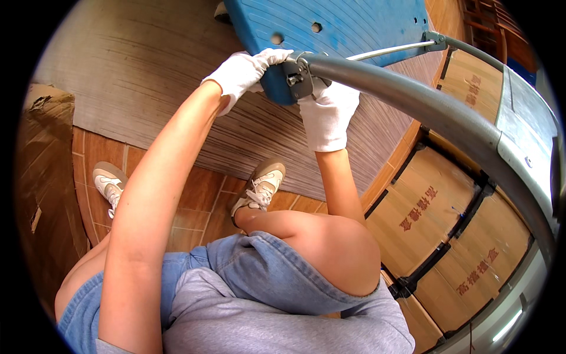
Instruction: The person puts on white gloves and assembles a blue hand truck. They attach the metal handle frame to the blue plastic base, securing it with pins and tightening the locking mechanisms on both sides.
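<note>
A blue panel (330, 29) with round holes stands tilted in front of me, a metal bracket (299, 79) with a bolt at its near corner. From this bracket a thick grey metal tube (413, 97) curves away to the right. My left hand (242, 74), in a white glove, is closed over the panel's corner beside the bracket, fingers bent across the top. My right hand (331, 115), gloved too, reaches up under the tube behind the bracket. Its fingers look curled, but the tube and bracket hide most of them and what they hold.
A thin pale rod (392, 51) runs from the panel to a far bracket (435, 41). Taped cardboard boxes (430, 203) stand at the right, beneath the tube. Brown cardboard (50, 194) lies at the left. A striped grey mat (141, 76) covers part of the tiled floor (200, 203).
</note>
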A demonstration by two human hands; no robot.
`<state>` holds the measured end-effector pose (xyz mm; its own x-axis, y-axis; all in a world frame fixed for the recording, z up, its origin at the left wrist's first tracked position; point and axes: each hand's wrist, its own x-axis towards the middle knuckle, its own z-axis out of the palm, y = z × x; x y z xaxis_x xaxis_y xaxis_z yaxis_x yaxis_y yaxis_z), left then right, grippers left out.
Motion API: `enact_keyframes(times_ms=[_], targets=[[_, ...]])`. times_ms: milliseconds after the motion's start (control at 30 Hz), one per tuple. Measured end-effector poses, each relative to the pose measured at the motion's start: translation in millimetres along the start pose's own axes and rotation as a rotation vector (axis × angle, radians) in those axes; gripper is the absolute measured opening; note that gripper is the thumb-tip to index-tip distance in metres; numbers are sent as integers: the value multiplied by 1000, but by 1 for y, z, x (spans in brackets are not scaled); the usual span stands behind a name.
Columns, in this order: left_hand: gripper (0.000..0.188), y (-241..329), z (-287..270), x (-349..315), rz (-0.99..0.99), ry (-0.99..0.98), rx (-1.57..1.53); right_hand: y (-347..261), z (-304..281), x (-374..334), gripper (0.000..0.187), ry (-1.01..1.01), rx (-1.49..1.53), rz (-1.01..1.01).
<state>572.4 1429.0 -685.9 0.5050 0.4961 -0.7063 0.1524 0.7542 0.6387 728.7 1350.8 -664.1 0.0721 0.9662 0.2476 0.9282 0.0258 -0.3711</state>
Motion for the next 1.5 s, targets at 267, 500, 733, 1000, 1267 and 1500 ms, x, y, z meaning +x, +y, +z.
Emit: enact_keyframes(times_ms=[267,500,733,1000,1267,1500], targets=[[43,2,6,3,10,43,5,-7,-25,-21,29,210,-153,-93],[40,-17,4,16,70,50,-157,16,-80,16,30,72,130,-12],[56,-21,-4,20,112,115,-51,3,-63,130,22,-687,138,22],[59,-36,-4,29,133,201,227,-25,-23,169,21,-1230,10,83],[48,-20,-12,14,58,161,59,-33,-12,185,13,-1397,10,-56],[47,-19,-9,15,78,175,46,-36,-7,190,12,-1494,-82,-56]])
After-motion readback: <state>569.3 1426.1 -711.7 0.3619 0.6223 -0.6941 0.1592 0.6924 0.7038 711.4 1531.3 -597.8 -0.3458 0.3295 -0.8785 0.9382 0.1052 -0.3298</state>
